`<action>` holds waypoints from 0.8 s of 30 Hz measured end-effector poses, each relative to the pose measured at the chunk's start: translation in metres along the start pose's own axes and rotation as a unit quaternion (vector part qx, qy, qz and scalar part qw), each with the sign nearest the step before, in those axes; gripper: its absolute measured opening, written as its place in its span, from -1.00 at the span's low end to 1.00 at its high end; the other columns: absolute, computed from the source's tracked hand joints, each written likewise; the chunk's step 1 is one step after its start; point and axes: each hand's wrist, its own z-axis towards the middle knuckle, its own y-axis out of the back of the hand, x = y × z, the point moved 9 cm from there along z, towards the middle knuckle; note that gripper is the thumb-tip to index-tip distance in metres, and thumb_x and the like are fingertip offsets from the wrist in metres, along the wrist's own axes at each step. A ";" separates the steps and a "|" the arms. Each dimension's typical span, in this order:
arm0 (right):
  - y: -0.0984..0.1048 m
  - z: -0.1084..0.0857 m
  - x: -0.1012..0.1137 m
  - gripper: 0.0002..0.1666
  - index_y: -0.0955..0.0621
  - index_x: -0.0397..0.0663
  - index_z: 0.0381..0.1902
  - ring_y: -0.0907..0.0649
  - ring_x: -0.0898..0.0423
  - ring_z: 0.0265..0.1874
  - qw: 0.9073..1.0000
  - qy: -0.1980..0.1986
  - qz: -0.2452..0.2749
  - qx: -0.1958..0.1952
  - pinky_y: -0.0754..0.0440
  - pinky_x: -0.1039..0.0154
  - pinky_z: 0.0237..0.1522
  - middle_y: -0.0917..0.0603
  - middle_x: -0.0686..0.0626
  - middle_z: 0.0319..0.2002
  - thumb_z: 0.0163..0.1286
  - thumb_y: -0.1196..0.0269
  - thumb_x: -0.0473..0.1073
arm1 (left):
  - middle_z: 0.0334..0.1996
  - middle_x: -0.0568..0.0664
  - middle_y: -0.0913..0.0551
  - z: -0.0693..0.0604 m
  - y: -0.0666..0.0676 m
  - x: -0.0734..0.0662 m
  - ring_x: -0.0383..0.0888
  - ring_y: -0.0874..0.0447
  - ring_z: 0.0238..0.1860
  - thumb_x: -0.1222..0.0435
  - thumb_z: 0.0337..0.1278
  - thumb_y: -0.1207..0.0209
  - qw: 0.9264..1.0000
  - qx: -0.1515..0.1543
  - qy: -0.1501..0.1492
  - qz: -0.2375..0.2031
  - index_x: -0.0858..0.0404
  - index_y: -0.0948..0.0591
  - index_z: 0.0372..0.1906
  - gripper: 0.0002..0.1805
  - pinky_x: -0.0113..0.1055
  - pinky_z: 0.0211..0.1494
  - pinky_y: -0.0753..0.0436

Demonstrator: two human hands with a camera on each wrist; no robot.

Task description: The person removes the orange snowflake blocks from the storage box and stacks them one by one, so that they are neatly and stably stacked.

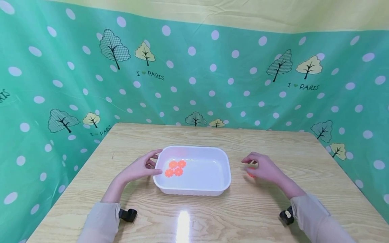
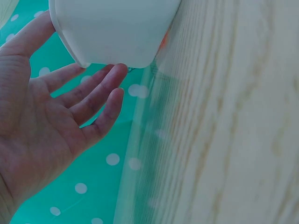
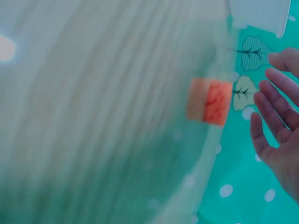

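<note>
The left hand [image 1: 143, 167] holds the near end of the tub [image 1: 202, 172], thumb over the rim and forefinger at the back corner; in the left wrist view the other fingers spread loosely beside the outer wall. The tub stands upright on the counter [image 1: 237, 216]. It looks like thin, smooth plastic: light, a little springy, and apt to slide on the glossy top. Its rim should give the surest hold, at an end or a corner, with the thumb inside and the fingers outside.

Four orange flowers [image 1: 178, 171] lie clustered on the tub's floor, toward its left end. They look small and light, probably firm; whether they are plastic or cut vegetable I cannot tell. If wet, they could be slippery.

Right of the tub, well apart from it, a loose flower [image 3: 218, 103] sits on the counter, partly hidden in the head view. From the side it is a thick block with a ridged wall, so a thumb-and-finger pinch across that wall should suit it, the ridges lending some bite. The right hand [image 1: 264, 167] arches over it, fingers loosely bent and apart, gripping nothing.
</note>
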 end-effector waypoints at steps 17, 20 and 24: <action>-0.003 0.034 0.061 -0.85 -0.65 0.03 -0.32 -0.58 0.13 -0.33 0.995 0.083 0.053 -0.034 -0.57 0.08 -0.23 -0.59 0.16 -0.39 0.09 -0.32 -0.20 | 0.03 0.14 -0.43 0.000 0.000 -0.003 -0.09 -0.51 -0.12 0.08 -0.09 -0.31 1.000 0.005 -0.010 -0.006 0.09 -0.18 0.34 -0.14 -0.21 -0.01 -0.49; -0.008 0.040 0.069 -0.85 -0.64 0.03 -0.32 -0.58 0.14 -0.33 0.994 0.086 0.066 -0.022 -0.57 0.08 -0.21 -0.60 0.16 -0.39 0.09 -0.31 -0.21 | 0.04 0.14 -0.43 0.001 0.000 -0.003 -0.09 -0.51 -0.12 0.08 -0.09 -0.31 1.000 0.005 -0.009 -0.006 0.10 -0.17 0.35 -0.14 -0.20 -0.01 -0.49; -0.016 0.047 0.084 -0.84 -0.64 -0.01 -0.31 -0.57 0.19 -0.35 0.991 0.115 0.062 -0.013 -0.58 0.17 -0.24 -0.60 0.14 -0.39 0.08 -0.31 -0.21 | 0.04 0.14 -0.43 0.000 0.000 -0.003 -0.09 -0.51 -0.12 0.08 -0.09 -0.31 1.000 0.004 -0.008 -0.004 0.12 -0.17 0.35 -0.13 -0.21 -0.01 -0.50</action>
